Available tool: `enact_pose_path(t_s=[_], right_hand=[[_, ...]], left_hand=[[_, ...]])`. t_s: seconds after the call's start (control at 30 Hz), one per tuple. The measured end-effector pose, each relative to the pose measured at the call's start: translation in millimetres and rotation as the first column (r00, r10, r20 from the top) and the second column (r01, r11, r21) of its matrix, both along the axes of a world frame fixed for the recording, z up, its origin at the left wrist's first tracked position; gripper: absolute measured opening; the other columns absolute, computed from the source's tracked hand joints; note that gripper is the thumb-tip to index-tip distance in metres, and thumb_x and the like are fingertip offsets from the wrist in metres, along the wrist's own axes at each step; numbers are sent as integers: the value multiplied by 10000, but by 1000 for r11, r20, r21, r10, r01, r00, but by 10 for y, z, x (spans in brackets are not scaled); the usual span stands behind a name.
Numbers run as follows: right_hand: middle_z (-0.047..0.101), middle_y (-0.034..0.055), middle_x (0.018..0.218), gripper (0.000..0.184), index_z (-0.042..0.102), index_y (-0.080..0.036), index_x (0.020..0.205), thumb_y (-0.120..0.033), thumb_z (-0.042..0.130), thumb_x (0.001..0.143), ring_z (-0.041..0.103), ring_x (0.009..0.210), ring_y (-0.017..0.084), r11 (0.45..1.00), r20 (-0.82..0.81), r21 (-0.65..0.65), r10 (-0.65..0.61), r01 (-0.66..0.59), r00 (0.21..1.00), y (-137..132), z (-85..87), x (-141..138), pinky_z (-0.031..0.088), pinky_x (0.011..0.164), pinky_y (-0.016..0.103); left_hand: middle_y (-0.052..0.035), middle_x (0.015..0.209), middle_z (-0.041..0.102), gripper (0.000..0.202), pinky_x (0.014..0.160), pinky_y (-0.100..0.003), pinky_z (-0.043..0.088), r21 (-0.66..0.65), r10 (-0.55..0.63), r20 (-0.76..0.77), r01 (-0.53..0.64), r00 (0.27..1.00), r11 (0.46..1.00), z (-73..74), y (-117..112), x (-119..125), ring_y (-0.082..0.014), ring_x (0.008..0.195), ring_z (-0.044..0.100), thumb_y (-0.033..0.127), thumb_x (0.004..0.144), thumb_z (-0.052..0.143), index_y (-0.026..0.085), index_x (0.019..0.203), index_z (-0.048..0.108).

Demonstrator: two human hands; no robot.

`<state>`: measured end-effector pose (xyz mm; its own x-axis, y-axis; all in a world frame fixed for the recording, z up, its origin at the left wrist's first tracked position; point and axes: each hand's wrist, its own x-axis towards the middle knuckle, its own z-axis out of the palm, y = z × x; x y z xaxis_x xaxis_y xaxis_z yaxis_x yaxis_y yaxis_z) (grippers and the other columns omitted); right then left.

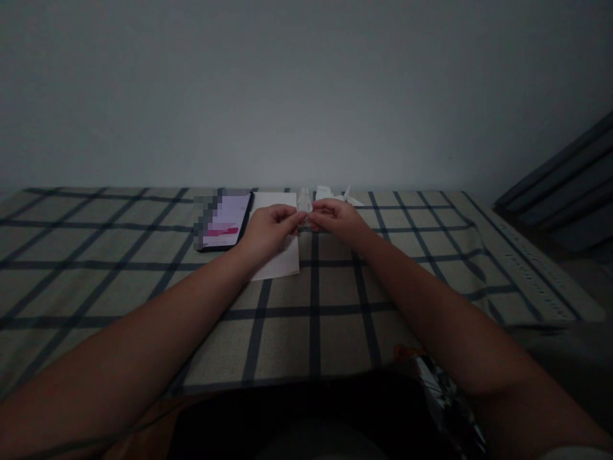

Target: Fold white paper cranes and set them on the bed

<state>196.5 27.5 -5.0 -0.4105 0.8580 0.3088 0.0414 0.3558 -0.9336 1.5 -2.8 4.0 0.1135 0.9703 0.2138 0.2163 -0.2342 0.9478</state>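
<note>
Between my two hands a small piece of folded white paper (304, 200) stands up, its upper part coming to a narrow top. My left hand (272, 229) pinches its lower left side between thumb and fingers. From the other side my right hand (335, 217) pinches its lower right edge, fingers curled. Fingertips of both hands nearly meet at the bottom of the paper and hide that part. Beneath my left hand lies a stack of white sheets (278, 265), partly covered by the hand.
Left of the sheets a tablet or large phone (227, 220) has its screen lit. White folded paper pieces (352, 197) with pointed ends lie behind my right hand. A checked cloth (287, 332) covers the table, which meets a plain wall (306, 96). Dark fabric (565, 185) hangs at right.
</note>
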Motion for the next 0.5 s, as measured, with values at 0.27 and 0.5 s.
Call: enact_pose_path(t_s=[0.27,0.5], right_hand=[[631,3,700,275,636,-169,750,-413,649,877,536,643,119,960,218,262,-159,100,963,-102,108,14,400,605,264],[643,12,755,287,641,-179,838,-465,661,855,573,695,139,970,148,233,-109,72,983,-55,65,18,443,658,285]], left_hand=[[-14,612,621,344,545,-266,368,115,-20,-169,40,985,993,4,17,-29,-154,590,538,508,850,705,197,704,685],[-33,687,702,290,610,-277,418,161,20,-130,2,991,987,69,-28,-29,-159,635,588,469,811,764,185,754,747]])
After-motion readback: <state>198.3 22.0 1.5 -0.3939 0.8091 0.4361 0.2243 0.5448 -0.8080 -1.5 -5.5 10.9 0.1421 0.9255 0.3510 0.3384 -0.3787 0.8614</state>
